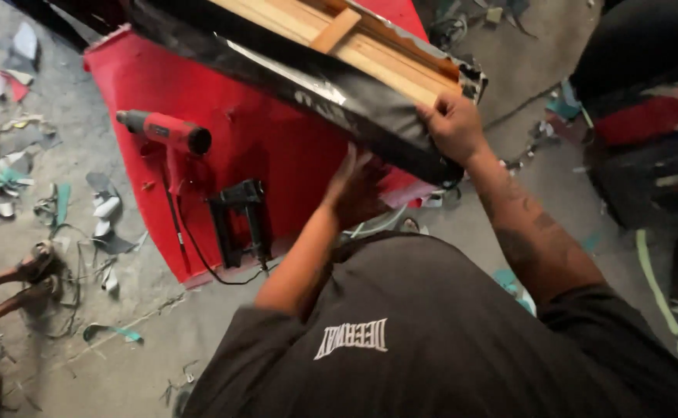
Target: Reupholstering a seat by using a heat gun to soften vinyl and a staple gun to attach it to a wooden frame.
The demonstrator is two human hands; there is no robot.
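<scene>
Grasping the black-wrapped frame (331, 73) at twelve o'clock, right hand (453, 125) clamps its corner and left hand (352, 186) presses flat beneath, above the red panel (261, 131) bearing heat gun (165, 131) and stapler (240, 220) at nine

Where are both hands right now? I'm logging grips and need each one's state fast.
Left hand: pressed against the underside of the black-covered wooden frame; whether it grips cannot be told.
Right hand: closed over the frame's end, holding it.
</scene>
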